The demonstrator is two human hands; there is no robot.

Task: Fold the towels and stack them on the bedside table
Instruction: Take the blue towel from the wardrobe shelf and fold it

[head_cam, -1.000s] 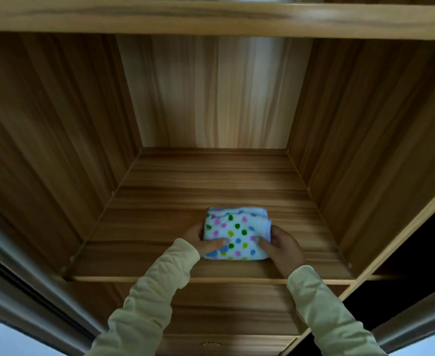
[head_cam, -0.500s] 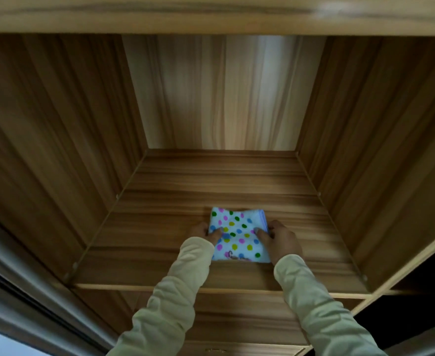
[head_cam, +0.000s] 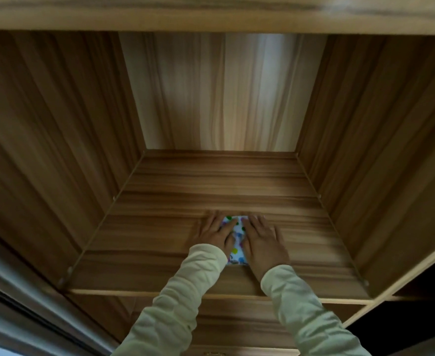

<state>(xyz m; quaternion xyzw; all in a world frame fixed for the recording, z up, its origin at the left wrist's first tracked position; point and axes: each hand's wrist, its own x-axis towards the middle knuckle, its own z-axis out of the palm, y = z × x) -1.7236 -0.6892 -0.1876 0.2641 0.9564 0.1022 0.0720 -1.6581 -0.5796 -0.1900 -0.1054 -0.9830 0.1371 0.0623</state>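
A small folded white towel with coloured dots (head_cam: 237,240) lies on the wooden shelf (head_cam: 160,240) inside a cabinet. My left hand (head_cam: 215,231) lies flat on the towel's left half, fingers straight and pointing away. My right hand (head_cam: 262,238) presses flat on its right half. Between the two hands only a narrow strip of the towel shows; the rest is hidden under my palms. Both sleeves are pale yellow-green.
Cabinet side walls (head_cam: 57,150) rise left and right of the shelf, with a back panel (head_cam: 219,93) behind and a wooden board (head_cam: 211,14) overhead. A lower drawer front (head_cam: 211,330) sits beneath the shelf edge. A dark opening (head_cam: 416,317) lies at the right.
My hands moved from gripping the towel's left and right edges to lying flat on top of it. The towel sits a little farther back on the shelf.
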